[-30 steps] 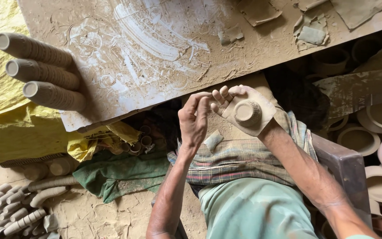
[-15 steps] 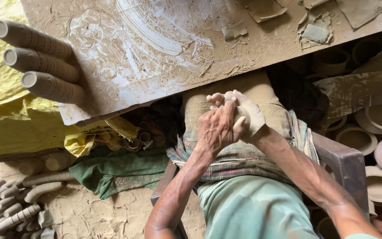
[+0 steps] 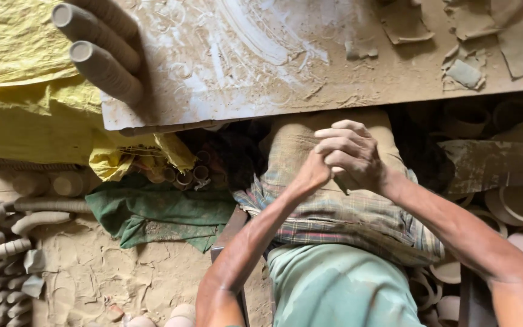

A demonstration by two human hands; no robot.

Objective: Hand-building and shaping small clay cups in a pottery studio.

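The two hands are being pressed together over the lap, just below the edge of the clay-smeared desk (image 3: 310, 79). A second ago they were apart, with a small clay cup seated in the right palm; now the right hand (image 3: 355, 154) is being folded over the left hand (image 3: 315, 172), and the cup is hidden between them. The fingers of both hands are curled shut, but whether the cup is being gripped by one or both cannot be told. From this closing, the clay is judged to be under squeezing or shaping between the palms. No packages, labels or signs are being shown; only stacked clay cups (image 3: 101, 51) on the desk's left end, a crumpled yellow sheet (image 3: 25, 79) beside them, and a green cloth (image 3: 158, 212) on the floor.
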